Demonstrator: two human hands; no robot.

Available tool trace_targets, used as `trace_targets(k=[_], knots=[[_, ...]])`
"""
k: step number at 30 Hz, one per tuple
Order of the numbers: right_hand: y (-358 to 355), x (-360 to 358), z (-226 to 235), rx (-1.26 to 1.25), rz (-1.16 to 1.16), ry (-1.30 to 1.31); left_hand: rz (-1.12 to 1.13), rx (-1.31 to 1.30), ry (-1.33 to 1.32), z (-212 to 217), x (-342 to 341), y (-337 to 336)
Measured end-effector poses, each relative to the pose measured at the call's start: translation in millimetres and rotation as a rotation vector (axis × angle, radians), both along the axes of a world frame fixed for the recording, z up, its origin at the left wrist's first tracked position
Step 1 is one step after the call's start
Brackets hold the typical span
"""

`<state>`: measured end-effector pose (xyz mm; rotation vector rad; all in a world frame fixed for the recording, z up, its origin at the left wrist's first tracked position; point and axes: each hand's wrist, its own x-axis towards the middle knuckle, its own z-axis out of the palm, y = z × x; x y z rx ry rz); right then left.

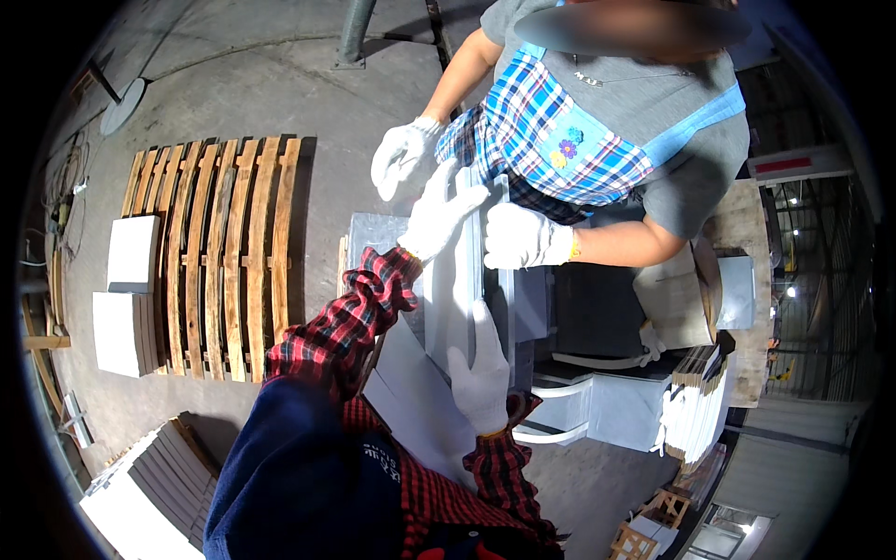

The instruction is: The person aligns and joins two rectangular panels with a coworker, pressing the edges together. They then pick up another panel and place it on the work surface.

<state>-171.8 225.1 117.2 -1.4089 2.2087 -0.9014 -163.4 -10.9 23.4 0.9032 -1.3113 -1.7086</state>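
Note:
My left hand [442,215], in a white glove, lies on the far part of a long pale strip-like panel [461,271], its thumb spread to the right. Nearer to me, my right hand [482,378], gloved too, rests at the near part of that panel with thumb and forefinger apart. Across from me stands a co-worker [597,121] in a checked blue apron. One gloved co-worker hand [527,238] is closed beside the panel's right edge; the other co-worker hand [403,157] hangs beyond my left hand. What lies under my palms is hidden.
A wooden pallet [219,257] lies on the concrete floor at left, with white slabs [126,327] beside it. More stacked slabs [154,490] are at lower left. Bundled panels [695,411] and grey boxes [621,411] stand at right. A metal post [355,37] rises at the back.

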Motion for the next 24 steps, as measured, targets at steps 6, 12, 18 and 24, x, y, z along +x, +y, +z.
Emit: trace_targets(k=[6, 12, 18, 24], knots=[[-3, 8, -6, -0.006, -0.006, 0.001, -0.061, -0.094, -0.081, 5, 9, -9], [-8, 12, -7, 0.006, -0.01, -0.037, -0.196, -0.088, 0.1, 4, 7, -33], [-9, 13, -12, -0.027, 0.016, 0.021, -0.463, 0.059, 0.323, 2, 5, -61], [-12, 16, -11, -0.016, 0.002, -0.003, -0.615, 0.061, 0.421, 2, -4, -91]])
